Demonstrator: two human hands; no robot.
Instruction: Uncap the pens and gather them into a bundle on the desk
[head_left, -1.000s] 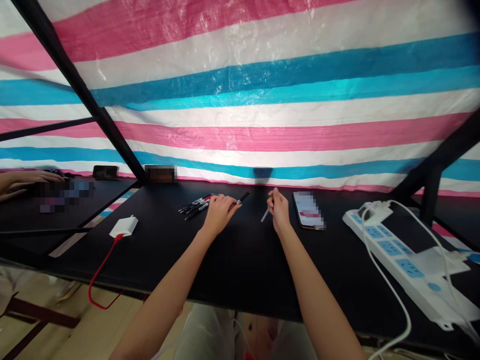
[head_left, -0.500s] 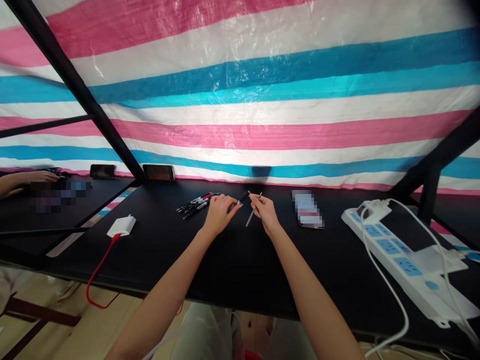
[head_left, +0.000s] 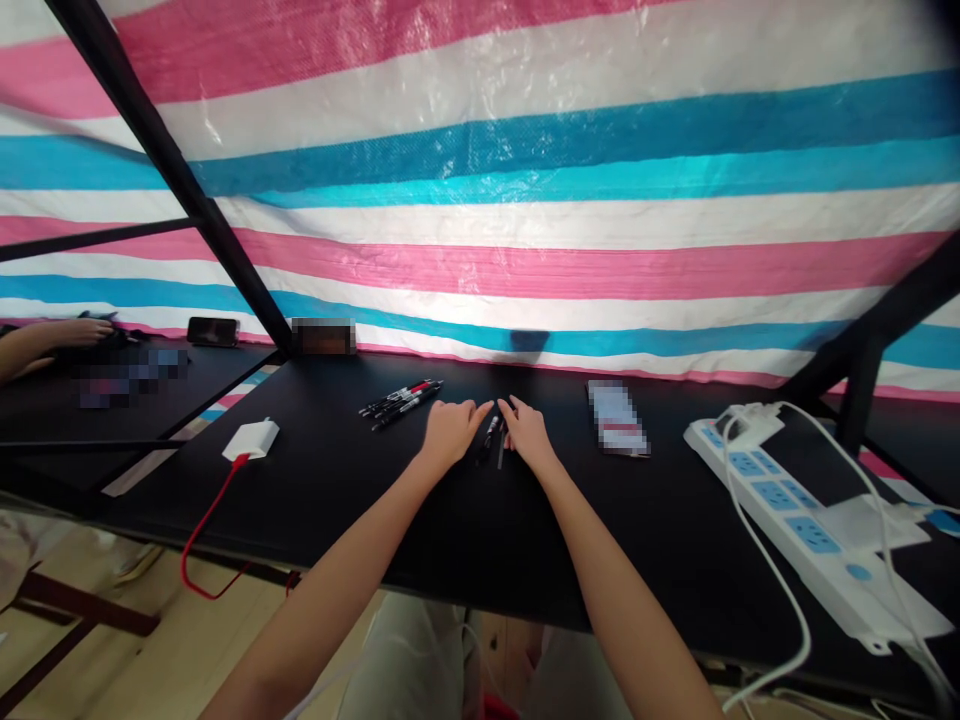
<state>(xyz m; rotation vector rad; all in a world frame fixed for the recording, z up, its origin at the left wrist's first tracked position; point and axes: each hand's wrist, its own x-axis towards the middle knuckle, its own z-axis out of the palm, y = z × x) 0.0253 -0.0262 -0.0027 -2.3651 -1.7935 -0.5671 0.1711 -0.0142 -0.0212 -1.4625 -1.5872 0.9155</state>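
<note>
My left hand (head_left: 448,430) and my right hand (head_left: 526,434) rest close together on the black table (head_left: 465,520), fingertips almost touching. The left hand's fingers pinch a black pen barrel (head_left: 491,431), which points toward the right hand. The right hand's fingers hold a thin pale refill (head_left: 501,452) that slants down beside the barrel. Just left of my left hand, a small bunch of black and red pens (head_left: 401,397) lies on the table.
A phone (head_left: 616,418) lies flat right of my hands. A white power strip (head_left: 795,510) with white cables sits far right. A white charger (head_left: 251,440) with a red cable is on the left. Another person's hand (head_left: 71,333) rests on the neighbouring table, beside a dark phone (head_left: 212,331).
My right hand moved left from beside the phone to meet my left hand. Both hands then dropped lower onto the table, bringing the refill and the pen barrel together.
</note>
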